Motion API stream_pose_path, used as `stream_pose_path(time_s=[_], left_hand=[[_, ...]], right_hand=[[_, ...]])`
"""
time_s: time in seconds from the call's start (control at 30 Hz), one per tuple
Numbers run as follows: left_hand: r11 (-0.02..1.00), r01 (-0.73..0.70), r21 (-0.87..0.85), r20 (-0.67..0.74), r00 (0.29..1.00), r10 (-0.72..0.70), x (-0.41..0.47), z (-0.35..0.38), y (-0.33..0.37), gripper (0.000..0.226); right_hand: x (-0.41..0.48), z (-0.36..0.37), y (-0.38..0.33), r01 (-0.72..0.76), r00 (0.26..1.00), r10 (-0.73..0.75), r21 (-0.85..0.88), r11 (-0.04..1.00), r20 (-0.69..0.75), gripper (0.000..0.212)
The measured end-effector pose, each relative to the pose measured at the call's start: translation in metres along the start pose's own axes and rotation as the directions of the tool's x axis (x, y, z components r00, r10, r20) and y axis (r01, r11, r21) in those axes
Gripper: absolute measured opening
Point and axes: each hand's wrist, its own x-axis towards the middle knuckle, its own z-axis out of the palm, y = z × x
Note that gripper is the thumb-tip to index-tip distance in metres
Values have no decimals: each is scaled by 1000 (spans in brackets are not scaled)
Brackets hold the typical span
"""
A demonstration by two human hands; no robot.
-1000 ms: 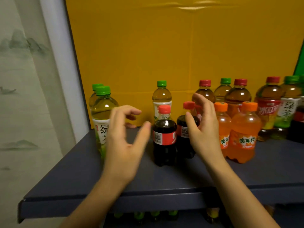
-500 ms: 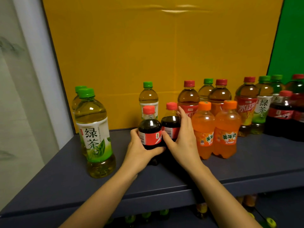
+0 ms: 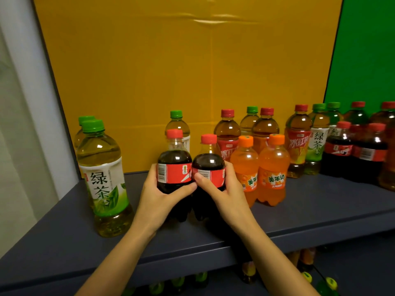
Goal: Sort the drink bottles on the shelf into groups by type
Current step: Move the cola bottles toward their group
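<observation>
Your left hand (image 3: pixel 158 201) grips left cola (image 3: pixel 174 163), right hand (image 3: pixel 226 195) grips right cola (image 3: pixel 208 165), fingers (image 3: pixel 152 178) wrapped round each. Both stand at shelf (image 3: pixel 320 210) front, centre, touching. Long axes vertical, caps (image 3: pixel 174 133) up. Keep upright, lift clear of orange sodas (image 3: pixel 273 174), carry right to far colas (image 3: pixel 339 150).

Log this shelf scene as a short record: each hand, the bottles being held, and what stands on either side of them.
left hand: grips left cola bottle at its label
right hand: grips right cola bottle at its label
held bottles: upright, side by side, touching
right of them: orange soda bottles
left of them: green tea bottle, apart
other colas: far right of shelf
</observation>
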Motion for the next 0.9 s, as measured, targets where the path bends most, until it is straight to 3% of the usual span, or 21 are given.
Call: stream_pose_path(time_s=[0.27, 0.9], left_hand=[[987, -135, -83, 95, 985, 143, -4, 61, 40, 58], [976, -78, -205, 348, 926, 147, -28, 349, 26, 68]], right_hand=[[-19, -83, -44, 51, 985, -49, 10, 999, -166, 53], [-79, -381, -48, -87, 830, -81, -273, 958, -551, 61]])
